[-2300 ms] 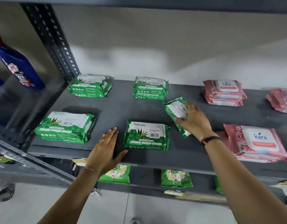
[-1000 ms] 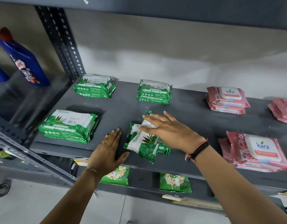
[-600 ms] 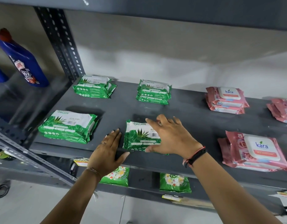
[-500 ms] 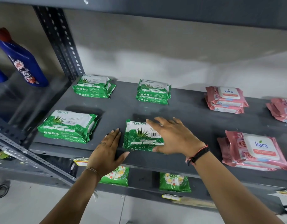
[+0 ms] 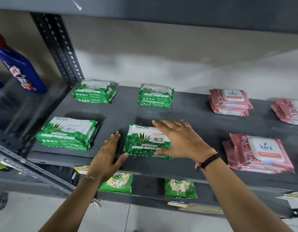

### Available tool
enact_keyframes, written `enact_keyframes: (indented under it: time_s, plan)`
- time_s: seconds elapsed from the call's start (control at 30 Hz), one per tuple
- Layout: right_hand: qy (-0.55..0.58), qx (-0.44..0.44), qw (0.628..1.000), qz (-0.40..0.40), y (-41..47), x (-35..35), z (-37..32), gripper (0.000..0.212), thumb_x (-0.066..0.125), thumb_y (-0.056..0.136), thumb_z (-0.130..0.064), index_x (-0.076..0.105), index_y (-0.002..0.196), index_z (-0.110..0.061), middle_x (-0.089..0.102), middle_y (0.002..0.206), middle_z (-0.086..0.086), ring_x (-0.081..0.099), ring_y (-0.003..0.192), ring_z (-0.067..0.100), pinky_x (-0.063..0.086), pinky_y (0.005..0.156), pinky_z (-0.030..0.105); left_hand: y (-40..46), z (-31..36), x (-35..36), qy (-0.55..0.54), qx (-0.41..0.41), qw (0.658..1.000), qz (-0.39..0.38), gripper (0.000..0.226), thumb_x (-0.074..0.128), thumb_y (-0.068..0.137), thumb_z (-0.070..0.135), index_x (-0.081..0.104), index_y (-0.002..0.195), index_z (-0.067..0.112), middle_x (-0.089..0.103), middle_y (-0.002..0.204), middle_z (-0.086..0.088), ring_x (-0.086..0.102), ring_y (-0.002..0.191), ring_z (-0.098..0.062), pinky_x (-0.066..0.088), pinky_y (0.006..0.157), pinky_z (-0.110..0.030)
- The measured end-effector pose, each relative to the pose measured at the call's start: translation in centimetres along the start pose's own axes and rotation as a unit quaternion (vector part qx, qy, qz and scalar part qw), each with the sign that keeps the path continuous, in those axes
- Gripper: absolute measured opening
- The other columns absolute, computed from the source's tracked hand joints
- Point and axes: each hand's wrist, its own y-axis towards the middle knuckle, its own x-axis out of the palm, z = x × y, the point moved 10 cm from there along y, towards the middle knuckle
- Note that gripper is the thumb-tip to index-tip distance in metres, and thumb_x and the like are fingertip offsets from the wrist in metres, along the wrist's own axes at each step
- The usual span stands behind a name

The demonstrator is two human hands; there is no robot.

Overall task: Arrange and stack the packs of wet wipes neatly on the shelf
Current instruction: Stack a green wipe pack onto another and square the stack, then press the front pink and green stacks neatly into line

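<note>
We saw the right hand (image 5: 180, 139) lying flat and open, fingers spread, on top of the front-middle green stack (image 5: 145, 141) near the front edge of the grey shelf (image 5: 124, 113), gripping nothing. The left hand (image 5: 108, 156) rested open on the shelf just beside that stack's left end, its thumb touching the lower corner. Three more green stacks, front left (image 5: 66, 133), back left (image 5: 93, 91) and back middle (image 5: 155, 95), lay well apart, with pink packs (image 5: 258, 153) to the right.
</note>
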Motion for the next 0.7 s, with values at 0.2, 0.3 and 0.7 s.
enact_keyframes:
  time_s: [0.2, 0.3, 0.7]
  plan:
    - [-0.001, 0.074, 0.994, 0.080, -4.9, -3.6, 5.7, 0.087, 0.030, 0.073, -0.073, 0.015, 0.142, -0.022, 0.033, 0.149, 0.006, 0.031, 0.136, 0.024, 0.020, 0.114, 0.049, 1.8, 5.1, -5.9, -0.096, 0.043, 0.986, 0.131, 0.062, 0.029, 0.091, 0.045, 0.026, 0.138, 0.005, 0.027, 0.142, -0.005, 0.017, 0.133, -0.013, 0.009, 0.106, -0.018]
    - [-0.007, 0.129, 0.985, 0.115, -8.2, -4.5, 10.3, 0.092, 0.019, 0.068, -0.075, 0.024, 0.140, -0.020, 0.038, 0.146, 0.008, 0.035, 0.134, 0.025, 0.027, 0.112, 0.049, 4.1, 9.1, -6.0, -0.063, 0.066, 0.986, 0.140, 0.059, 0.029, 0.089, 0.039, 0.028, 0.136, 0.003, 0.026, 0.140, -0.005, 0.018, 0.130, -0.013, 0.007, 0.105, -0.016]
    - [-0.007, 0.260, 0.963, 0.076, -14.1, -0.2, 20.2, 0.086, -0.006, 0.070, -0.060, 0.021, 0.141, -0.020, 0.025, 0.153, 0.000, 0.020, 0.141, 0.016, 0.011, 0.115, 0.049, 8.5, 11.5, 1.9, 0.136, 0.011, 0.991, 0.006, 0.080, 0.006, 0.083, 0.052, 0.033, 0.132, -0.006, 0.035, 0.139, -0.023, 0.028, 0.129, -0.031, 0.008, 0.106, -0.036]
